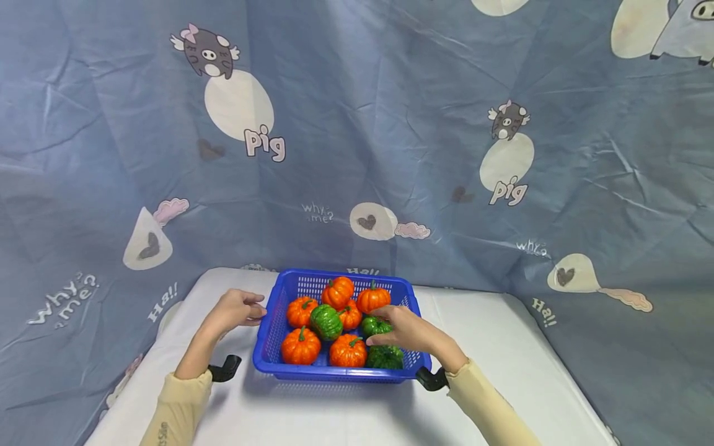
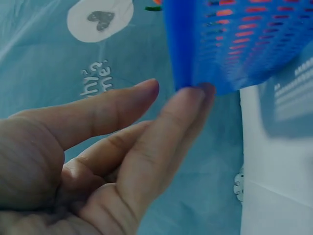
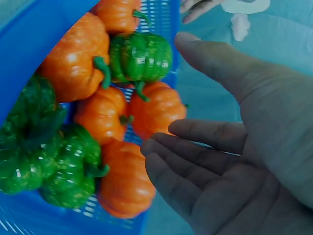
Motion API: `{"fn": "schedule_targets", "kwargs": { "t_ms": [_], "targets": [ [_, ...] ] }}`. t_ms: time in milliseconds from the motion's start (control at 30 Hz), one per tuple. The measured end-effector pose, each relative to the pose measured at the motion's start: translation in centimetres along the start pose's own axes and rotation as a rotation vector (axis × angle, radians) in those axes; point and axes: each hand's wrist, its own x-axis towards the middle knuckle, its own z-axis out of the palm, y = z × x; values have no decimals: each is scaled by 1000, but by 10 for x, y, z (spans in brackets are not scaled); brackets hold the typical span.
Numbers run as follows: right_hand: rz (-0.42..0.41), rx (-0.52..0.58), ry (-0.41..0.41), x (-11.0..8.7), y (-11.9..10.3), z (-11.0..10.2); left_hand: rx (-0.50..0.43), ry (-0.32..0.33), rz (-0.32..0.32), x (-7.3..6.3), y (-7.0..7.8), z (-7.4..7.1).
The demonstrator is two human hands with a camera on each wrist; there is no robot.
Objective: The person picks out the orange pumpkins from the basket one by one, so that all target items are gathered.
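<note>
- On the white tabletop (image 1: 502,347), at centre: blue perforated plastic basket (image 1: 279,328), filled with small glossy orange toy pumpkins (image 1: 300,347) and green toy pumpkins (image 1: 326,322).
- At the basket's 9 o'clock wall: left hand (image 1: 234,310), fingers relaxed and nearly straight, gripping nothing; fingertips (image 2: 193,95) touching the blue wall in the wrist view.
- Over the basket's 4 o'clock portion: right hand (image 1: 409,331), fingers loosely extended, holding nothing, just above the green pumpkins there.
- In the right wrist view: open palm (image 3: 244,166) beside the pile, orange pumpkins close to the fingertips.
- Behind, at 12 o'clock: blue-grey cartoon pig cloth (image 1: 502,155).
</note>
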Motion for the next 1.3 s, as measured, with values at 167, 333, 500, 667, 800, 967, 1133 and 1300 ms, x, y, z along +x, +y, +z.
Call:
{"fn": "schedule_targets", "kwargs": {
  "t_ms": [167,333,500,667,800,967,1133,1300],
  "targets": [
    [18,75,-85,13,6,7,-2,-1,-53,3,-3,0],
    [64,128,-189,25,10,17,-16,-19,-93,5,-5,0],
    [98,141,-284,35,11,24,-39,-47,-109,5,-6,-1],
    [120,133,-353,42,9,26,-34,-56,-116,5,-4,-1],
    [137,95,-398,46,7,27,-36,-46,-125,5,-4,1],
    [141,42,-421,53,8,33,-41,-32,-133,5,-6,3],
    [110,-41,-425,58,7,39,-33,-15,-137,5,-8,3],
    [81,-38,-435,63,2,41,-30,-9,-136,5,-7,3]
  ]
}}
